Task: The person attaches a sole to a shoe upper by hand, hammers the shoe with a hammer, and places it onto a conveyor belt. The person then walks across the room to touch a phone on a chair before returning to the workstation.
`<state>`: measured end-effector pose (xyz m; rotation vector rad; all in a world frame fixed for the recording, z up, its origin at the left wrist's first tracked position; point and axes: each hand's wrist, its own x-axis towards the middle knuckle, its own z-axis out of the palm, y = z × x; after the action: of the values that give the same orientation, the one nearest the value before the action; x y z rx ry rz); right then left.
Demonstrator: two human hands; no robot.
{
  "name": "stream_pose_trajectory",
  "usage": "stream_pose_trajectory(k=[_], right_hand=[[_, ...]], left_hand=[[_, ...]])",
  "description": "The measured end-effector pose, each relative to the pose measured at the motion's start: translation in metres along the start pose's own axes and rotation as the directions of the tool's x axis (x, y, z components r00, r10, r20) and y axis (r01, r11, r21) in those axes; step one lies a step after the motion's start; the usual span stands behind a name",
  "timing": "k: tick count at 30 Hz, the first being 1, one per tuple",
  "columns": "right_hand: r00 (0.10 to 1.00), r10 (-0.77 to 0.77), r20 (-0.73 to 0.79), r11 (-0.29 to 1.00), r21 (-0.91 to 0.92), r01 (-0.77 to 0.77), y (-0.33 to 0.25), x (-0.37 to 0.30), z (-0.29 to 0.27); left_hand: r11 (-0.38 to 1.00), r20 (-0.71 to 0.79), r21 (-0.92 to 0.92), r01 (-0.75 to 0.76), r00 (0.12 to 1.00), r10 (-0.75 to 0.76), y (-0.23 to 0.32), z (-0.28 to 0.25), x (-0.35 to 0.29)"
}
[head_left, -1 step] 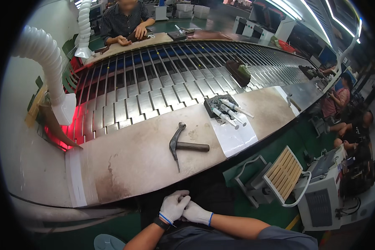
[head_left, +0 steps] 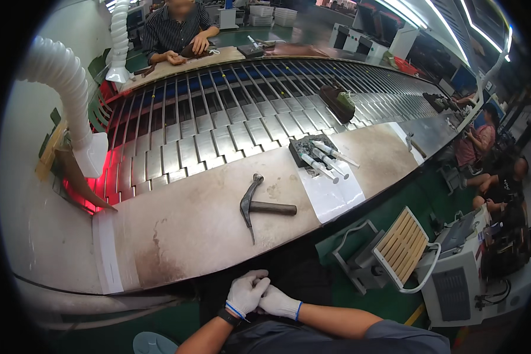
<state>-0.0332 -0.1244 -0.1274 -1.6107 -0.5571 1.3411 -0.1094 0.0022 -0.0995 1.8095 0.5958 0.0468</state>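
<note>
In white work gloves with blue cuffs, my left hand (head_left: 247,292) and my right hand (head_left: 279,303) rest together on my lap, below the bench edge. Both look closed, the fingers folded against each other and partly hidden; no object shows in them. A dark watch (head_left: 229,317) circles my left wrist. On the pale bench (head_left: 189,230) ahead lies a hammer (head_left: 271,207), its curved, pointed head to the left and its handle to the right. Farther right, several white syringe-like tubes (head_left: 327,162) lean on a dark block (head_left: 304,145), above a white sheet (head_left: 338,199).
Beyond the bench runs a slatted metal conveyor (head_left: 200,138) carrying a dark shoe (head_left: 337,103). A white flexible duct (head_left: 65,88) hangs at the left. Across the conveyor a person (head_left: 174,35) handles a dark piece. A slatted chair (head_left: 404,248) stands at the right.
</note>
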Motion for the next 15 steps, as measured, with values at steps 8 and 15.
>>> stream_pose_trajectory(k=[8, 15], right_hand=[[1.000, 0.023, 0.016, 1.000, -0.002, -0.023, -0.001, 0.002, 0.004], [0.992, 0.125, 0.021, 0.991, -0.041, -0.124, -0.002, 0.002, 0.003]], left_hand=[[0.997, -0.030, 0.013, -0.072, 0.997, 0.072, -0.004, -0.004, -0.001], [0.998, -0.016, -0.054, -0.039, 0.999, 0.038, 0.005, -0.006, -0.002]])
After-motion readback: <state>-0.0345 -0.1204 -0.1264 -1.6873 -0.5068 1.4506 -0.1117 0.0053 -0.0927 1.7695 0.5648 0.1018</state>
